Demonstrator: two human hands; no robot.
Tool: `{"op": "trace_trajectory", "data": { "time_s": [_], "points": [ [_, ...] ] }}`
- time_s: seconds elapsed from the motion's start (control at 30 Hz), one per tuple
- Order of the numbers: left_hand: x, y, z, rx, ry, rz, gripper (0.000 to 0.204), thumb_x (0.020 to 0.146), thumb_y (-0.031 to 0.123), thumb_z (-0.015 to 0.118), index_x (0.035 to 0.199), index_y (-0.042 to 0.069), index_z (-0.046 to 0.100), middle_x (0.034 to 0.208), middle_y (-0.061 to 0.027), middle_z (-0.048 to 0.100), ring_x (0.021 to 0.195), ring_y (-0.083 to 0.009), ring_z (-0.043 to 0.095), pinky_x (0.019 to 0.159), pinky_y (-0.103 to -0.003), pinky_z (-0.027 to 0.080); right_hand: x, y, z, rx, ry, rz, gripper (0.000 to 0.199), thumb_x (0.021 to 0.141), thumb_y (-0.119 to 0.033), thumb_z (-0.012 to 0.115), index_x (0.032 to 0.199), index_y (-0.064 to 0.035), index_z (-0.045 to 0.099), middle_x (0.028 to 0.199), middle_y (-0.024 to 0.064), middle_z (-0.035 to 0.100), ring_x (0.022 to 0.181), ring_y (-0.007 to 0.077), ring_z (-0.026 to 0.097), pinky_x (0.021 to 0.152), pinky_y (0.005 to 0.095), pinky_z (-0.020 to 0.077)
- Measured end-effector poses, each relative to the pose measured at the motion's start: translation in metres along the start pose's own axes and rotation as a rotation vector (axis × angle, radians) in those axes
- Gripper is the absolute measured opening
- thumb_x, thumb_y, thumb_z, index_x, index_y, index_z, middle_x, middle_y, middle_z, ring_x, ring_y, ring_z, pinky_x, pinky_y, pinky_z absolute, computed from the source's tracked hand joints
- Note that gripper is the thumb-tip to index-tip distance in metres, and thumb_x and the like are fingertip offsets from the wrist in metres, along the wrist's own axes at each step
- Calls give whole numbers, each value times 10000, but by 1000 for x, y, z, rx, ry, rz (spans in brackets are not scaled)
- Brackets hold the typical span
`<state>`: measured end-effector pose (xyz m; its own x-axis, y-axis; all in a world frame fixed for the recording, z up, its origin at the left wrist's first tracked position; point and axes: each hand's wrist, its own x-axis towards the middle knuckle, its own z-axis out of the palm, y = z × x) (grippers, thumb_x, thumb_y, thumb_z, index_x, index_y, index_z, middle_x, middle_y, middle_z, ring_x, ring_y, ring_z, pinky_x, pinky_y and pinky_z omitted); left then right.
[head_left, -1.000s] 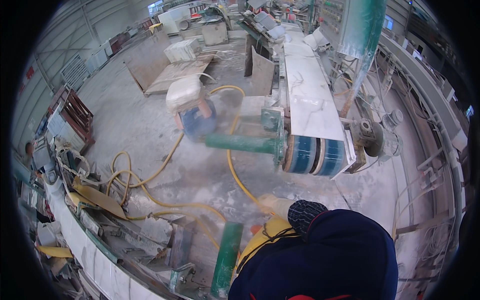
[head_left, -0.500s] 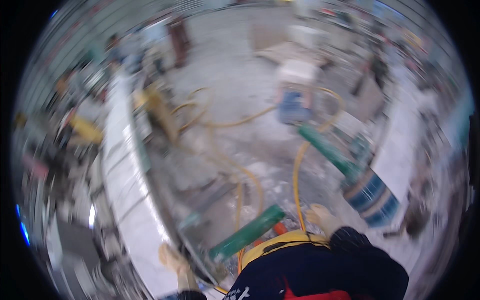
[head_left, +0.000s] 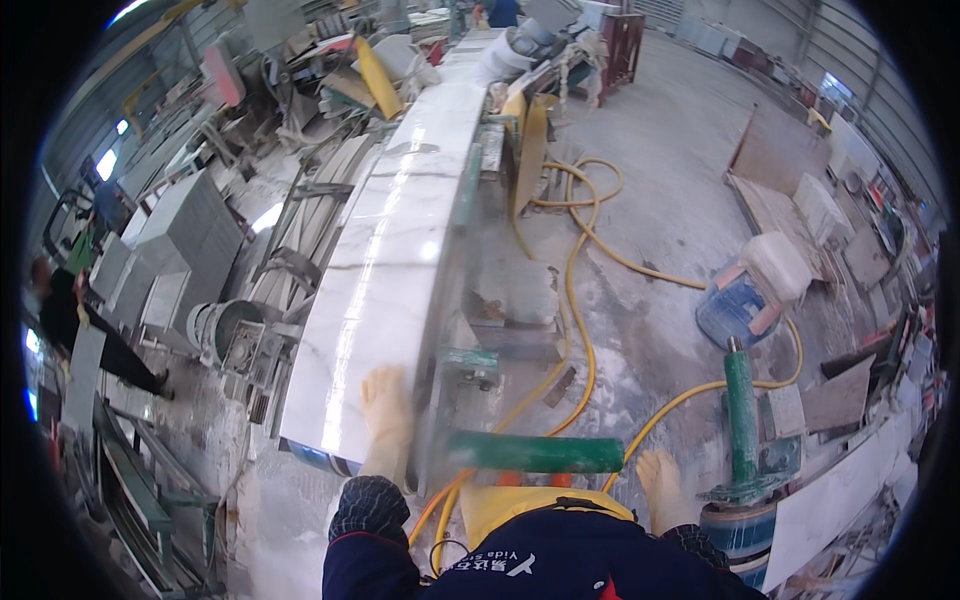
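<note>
My left hand (head_left: 386, 402), in a cream glove, lies flat on the near end of a long, polished white stone slab (head_left: 372, 290) with grey veins. Its fingers point away from me. My right hand (head_left: 660, 480), gloved alike, hangs low at my right side with its fingers loosely extended and nothing visible in it. A green tube (head_left: 540, 453) runs crosswise just in front of me, between the two hands. To the right of that hand stands an upright green post (head_left: 740, 420) above a blue-banded drum (head_left: 742, 530).
Yellow hose (head_left: 590, 340) loops over the dusty floor. A blue container (head_left: 735, 305) stands front right, beside a pale plastic jug (head_left: 777, 268). A bucket (head_left: 225, 330) and stacked grey blocks (head_left: 190, 235) lie left of the slab. A person in dark clothes (head_left: 75, 320) is at far left.
My view has swung left, bringing the white slab nearer the middle. My left hand has moved forward along the slab. The right hand stays low at my side.
</note>
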<state>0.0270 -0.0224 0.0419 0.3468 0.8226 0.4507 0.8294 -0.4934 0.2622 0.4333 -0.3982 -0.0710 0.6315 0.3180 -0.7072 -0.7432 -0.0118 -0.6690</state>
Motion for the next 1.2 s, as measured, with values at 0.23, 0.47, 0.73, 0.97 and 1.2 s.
{"op": "trace_trajectory", "data": {
  "time_s": [0.23,0.47,0.73,0.97,1.2],
  "points": [
    [-2,-3,-1,-45,32,-3,368,821,88,586,1189,93,608,1181,-143,613,1173,-360,525,1016,-480,401,3,-17,113,-106,-303,19,407,998,-234,592,1359,-69,502,1295,208,610,1124,355,632,962,454,537],
    [-13,-5,3,-73,-27,-109,376,885,124,560,1260,94,566,1340,-159,560,1286,-379,478,1118,-529,338,1,13,133,-166,-263,125,346,1010,-160,544,1332,-33,529,1267,232,626,1146,375,629,979,443,539],
    [-18,-6,-1,-69,-29,-131,389,882,131,595,1270,110,581,1353,-149,566,1292,-384,475,1117,-499,344,5,9,128,-234,-317,137,381,1023,-158,511,1371,-4,475,1322,257,588,1203,383,599,1036,452,501],
    [-25,-7,2,-29,-23,-135,391,907,172,573,1295,119,580,1380,-144,556,1312,-373,471,1128,-525,325,16,14,126,-242,-271,134,406,1009,-160,539,1377,0,473,1285,273,606,1163,398,618,989,472,530],
    [-27,-4,-4,-36,-8,-149,372,903,159,584,1273,121,590,1357,-133,568,1304,-363,485,1131,-514,332,25,14,122,-281,-307,154,437,1017,-175,534,1407,2,447,1341,284,564,1211,405,586,1010,483,516]
  ]
}}
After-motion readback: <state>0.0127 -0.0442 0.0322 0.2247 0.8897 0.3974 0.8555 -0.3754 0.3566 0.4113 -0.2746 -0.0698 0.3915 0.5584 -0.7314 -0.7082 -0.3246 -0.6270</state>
